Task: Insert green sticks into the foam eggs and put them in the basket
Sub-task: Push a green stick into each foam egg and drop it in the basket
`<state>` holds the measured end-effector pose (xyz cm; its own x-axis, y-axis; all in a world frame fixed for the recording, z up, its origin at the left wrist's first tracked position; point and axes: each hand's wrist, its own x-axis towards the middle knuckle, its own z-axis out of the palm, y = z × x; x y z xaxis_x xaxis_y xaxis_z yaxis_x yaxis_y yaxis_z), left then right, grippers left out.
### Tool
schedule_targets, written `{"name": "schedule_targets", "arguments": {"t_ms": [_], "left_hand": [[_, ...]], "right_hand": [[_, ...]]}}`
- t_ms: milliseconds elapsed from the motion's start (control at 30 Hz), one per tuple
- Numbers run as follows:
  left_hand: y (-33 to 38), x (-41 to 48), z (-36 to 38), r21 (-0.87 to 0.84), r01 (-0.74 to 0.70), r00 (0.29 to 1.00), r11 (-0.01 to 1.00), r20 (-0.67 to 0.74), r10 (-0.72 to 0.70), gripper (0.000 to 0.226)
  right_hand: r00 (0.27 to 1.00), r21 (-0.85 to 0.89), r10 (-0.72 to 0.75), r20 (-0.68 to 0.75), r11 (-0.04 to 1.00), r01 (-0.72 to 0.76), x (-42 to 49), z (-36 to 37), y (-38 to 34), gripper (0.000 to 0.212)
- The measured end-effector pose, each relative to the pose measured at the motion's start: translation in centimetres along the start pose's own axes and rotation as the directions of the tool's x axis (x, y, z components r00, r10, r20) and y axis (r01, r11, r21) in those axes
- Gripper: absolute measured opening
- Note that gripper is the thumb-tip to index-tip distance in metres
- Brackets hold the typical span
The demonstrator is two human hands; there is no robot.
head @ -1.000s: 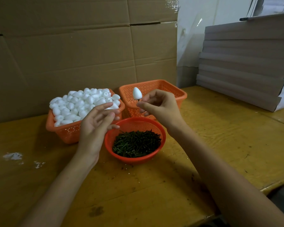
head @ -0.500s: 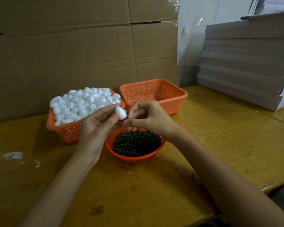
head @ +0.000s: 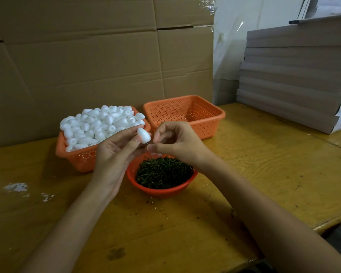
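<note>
My left hand (head: pixel 114 152) pinches a white foam egg (head: pixel 143 135) between thumb and fingertips, above the round red bowl (head: pixel 161 191) of green sticks (head: pixel 163 172). My right hand (head: pixel 177 143) is right beside the egg, fingers curled, thumb and forefinger pinched together at the egg's lower end; the stick between them is too small to make out. Behind the left hand stands an orange basket (head: pixel 77 158) heaped with foam eggs (head: pixel 100 123). A second orange basket (head: pixel 205 123) stands at the back right; its visible inside shows no eggs.
A wall of cardboard boxes (head: pixel 87 66) closes off the back. A stack of flat grey boards (head: pixel 295 81) lies on the table at the right. White foam crumbs (head: pixel 16 187) dot the wooden table (head: pixel 264 164) at the left. The table's front edge runs low right.
One second ago my right hand held an egg on a stick over the right basket. It came back empty of the egg, my left hand picked up a new egg, and the hands met.
</note>
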<state>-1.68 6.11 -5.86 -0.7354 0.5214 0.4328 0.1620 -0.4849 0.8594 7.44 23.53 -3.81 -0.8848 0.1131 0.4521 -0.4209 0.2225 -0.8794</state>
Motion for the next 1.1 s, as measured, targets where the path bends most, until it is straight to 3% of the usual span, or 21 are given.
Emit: {"name": "schedule_targets", "arguments": {"t_ms": [167, 300, 433, 533, 700, 767, 933, 1100], "left_hand": [[0.1, 0.0, 0.1, 0.009, 0.003, 1.0, 1.0, -0.015, -0.003, 0.028], [0.0, 0.0, -0.2, 0.064, 0.01, 1.0, 0.998, -0.007, -0.009, 0.049], [-0.1, 0.4, -0.5, 0.15, -0.016, 0.991, 0.988, -0.13, 0.036, 0.03], [-0.3, 0.5, -1.0, 0.2, -0.023, 0.978, 0.98, -0.2, 0.063, 0.016], [-0.2, 0.6, -1.4, 0.224, -0.029, 0.97, 0.974, -0.228, 0.082, 0.015], [-0.2, 0.6, -1.3, 0.227, -0.025, 0.968, 0.973, -0.238, 0.081, 0.015], [-0.2, 0.6, -1.3, 0.229, -0.018, 0.966, 0.973, -0.246, 0.075, 0.015], [-0.1, 0.7, -1.5, 0.229, -0.018, 0.962, 0.973, -0.26, 0.079, 0.015]], "right_hand": [[1.0, -0.002, 0.011, 0.007, 1.0, -0.011, 0.0, 0.0, 0.2, 0.019], [0.999, -0.016, 0.004, -0.037, 1.0, -0.004, 0.3, -0.3, 0.6, 0.015], [0.982, -0.04, 0.0, -0.189, 0.999, -0.008, 0.9, -1.2, 1.6, 0.01], [0.928, -0.174, -0.003, -0.373, 0.982, -0.067, 1.1, -3.0, 2.7, 0.007], [0.785, -0.448, -0.142, -0.604, 0.875, -0.186, 1.2, -5.9, 4.0, 0.008], [0.757, -0.497, -0.172, -0.63, 0.838, -0.223, 1.3, -6.5, 4.4, 0.008], [0.766, -0.627, -0.226, -0.602, 0.728, -0.278, 1.4, -6.6, 5.3, 0.007], [0.76, -0.668, -0.255, -0.597, 0.684, -0.295, 1.5, -7.0, 5.9, 0.009]]}}
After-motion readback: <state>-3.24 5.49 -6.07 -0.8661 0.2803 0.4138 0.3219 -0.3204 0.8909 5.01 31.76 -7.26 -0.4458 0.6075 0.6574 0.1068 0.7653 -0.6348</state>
